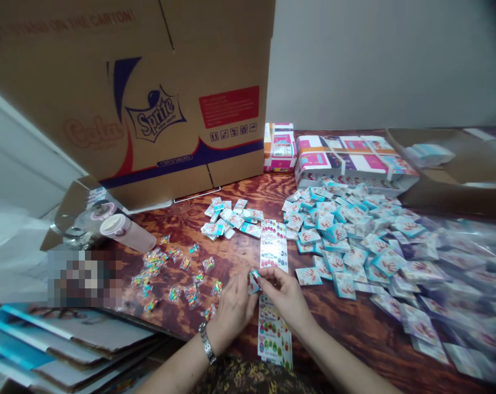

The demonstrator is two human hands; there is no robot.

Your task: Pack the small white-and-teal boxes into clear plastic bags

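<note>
Both hands meet over a strip of printed stickers [273,323] near the table's front edge. My left hand [238,300], with a watch on its wrist, has its fingers closed on one side of a small blue and white box [253,281]. The fingers of my right hand [281,291] pinch the same box from the right. Just left of the hands lie small clear packets of colourful candy [191,295]. Beyond them is a small group of boxes [231,218], and a large pile of similar boxes [350,230] spreads to the right.
A big Sprite carton [161,109] stands at the back left. Pink and white packages [350,158] sit behind the pile, beside an open carton [457,175]. A bottle [128,232] lies at the left, above stacked flat cardboard [79,334]. Clear plastic [473,246] covers the far right.
</note>
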